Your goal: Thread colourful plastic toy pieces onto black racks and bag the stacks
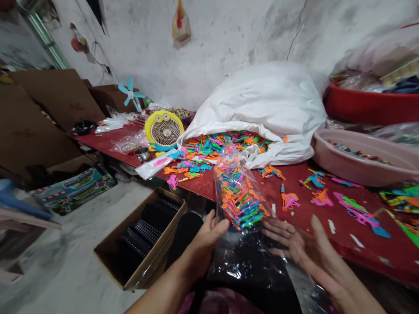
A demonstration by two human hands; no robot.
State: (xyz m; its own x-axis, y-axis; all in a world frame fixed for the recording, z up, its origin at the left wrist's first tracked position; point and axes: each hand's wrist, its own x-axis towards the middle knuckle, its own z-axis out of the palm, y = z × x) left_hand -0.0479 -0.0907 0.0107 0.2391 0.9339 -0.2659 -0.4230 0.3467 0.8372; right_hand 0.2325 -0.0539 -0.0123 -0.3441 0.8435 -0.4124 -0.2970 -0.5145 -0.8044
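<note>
A long clear plastic bag (237,192), packed with small orange, pink, blue and green plastic pieces, leans over the table's front edge. Its unfilled clear end hangs toward my lap. My left hand (201,240) grips the bag's left side, thumb in front and other fingers partly hidden. On the other side, my right hand (297,248) is open with fingers spread, close to the bag's right edge and slightly blurred. Behind the bag, a large white sack (265,96) lies with its mouth toward me, spilling more loose coloured pieces (206,146).
Loose pieces and scraps dot the red table (304,218). A pink basin (363,168) and red tub (373,104) stand at right. A yellow fan (164,130) and metal cup (142,154) are at left. Below sits a cardboard box (140,240) of black items.
</note>
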